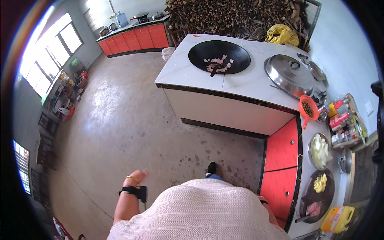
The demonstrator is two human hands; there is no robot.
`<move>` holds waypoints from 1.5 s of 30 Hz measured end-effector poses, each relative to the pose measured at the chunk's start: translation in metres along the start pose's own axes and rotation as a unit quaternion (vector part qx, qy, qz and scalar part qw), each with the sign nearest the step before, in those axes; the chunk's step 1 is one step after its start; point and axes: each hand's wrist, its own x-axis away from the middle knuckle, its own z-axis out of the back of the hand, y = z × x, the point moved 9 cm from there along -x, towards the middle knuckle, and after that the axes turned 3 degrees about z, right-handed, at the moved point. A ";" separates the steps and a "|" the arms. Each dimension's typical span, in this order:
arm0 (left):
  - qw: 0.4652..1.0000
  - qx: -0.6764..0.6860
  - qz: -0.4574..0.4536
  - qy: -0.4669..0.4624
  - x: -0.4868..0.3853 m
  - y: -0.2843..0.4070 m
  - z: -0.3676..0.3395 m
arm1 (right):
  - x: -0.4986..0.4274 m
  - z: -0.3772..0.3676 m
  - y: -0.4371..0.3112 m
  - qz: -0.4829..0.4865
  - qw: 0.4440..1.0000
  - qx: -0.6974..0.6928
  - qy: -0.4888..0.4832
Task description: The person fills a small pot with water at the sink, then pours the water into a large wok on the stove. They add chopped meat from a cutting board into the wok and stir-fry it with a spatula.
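Note:
My left hand (139, 176), blurred, hangs over the bare floor at my left side; its fingers cannot be made out and nothing shows in it. A sliver of my right hand (261, 198) shows beside my body near red cabinet doors (277, 186); the rest is hidden. Ahead, a black wok (199, 55) set in the white tiled stove counter (180, 70) holds pieces of pale pink meat (220, 61) and a dark-handled utensil (214, 71). On the right counter, a round chopping board (309, 192) bears chopped yellow food (320, 183) and pink minced meat (314, 208) on a cleaver.
A large steel lid (282, 70) lies right of the wok. Along the right counter are a red strainer (312, 103), a plate of pale sliced vegetable (319, 151), a spice rack (349, 120) and a yellow jug (337, 219). Stacked firewood (225, 15) stands behind the stove.

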 end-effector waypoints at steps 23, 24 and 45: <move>0.751 0.572 -0.069 -0.322 -0.304 0.108 0.041 | -0.240 0.086 -0.193 -0.152 0.961 -0.204 -0.105; 0.762 0.560 -0.077 -0.316 -0.321 0.105 0.046 | -0.245 0.088 -0.208 -0.155 0.961 -0.210 -0.088; 0.849 0.403 -0.187 -0.286 -0.484 0.067 0.098 | -0.304 0.113 -0.384 -0.122 0.982 -0.056 -0.132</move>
